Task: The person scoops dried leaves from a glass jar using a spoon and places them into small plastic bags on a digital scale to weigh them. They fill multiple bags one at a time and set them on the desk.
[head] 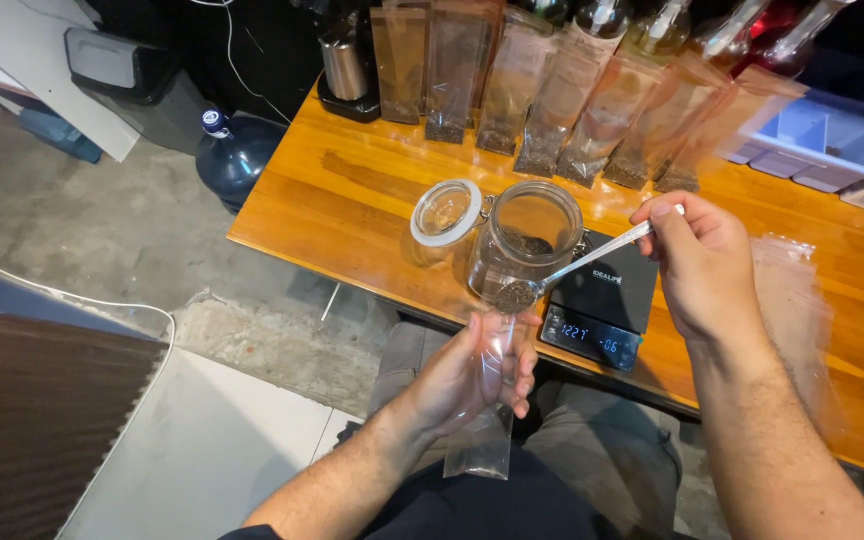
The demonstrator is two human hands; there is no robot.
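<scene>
My left hand (472, 375) holds a clear plastic pouch (482, 435) upright below the table edge, its mouth pinched open. My right hand (697, 262) grips a metal spoon (562, 272) by the handle. The spoon's bowl is heaped with dark granules and hovers just above the pouch mouth. Behind the spoon stands an open glass jar (527, 235) with dark granules in the bottom, its hinged lid (446, 212) swung out to the left. A black digital scale (607, 300) sits to the right of the jar.
A row of several brown-backed pouches partly filled with dark granules (562, 100) leans along the back of the wooden table (352, 190). An empty clear pouch (797, 300) lies at the right. A kettle (344, 60), bottles and a plastic drawer box (832, 135) stand behind. A water jug (237, 150) is on the floor.
</scene>
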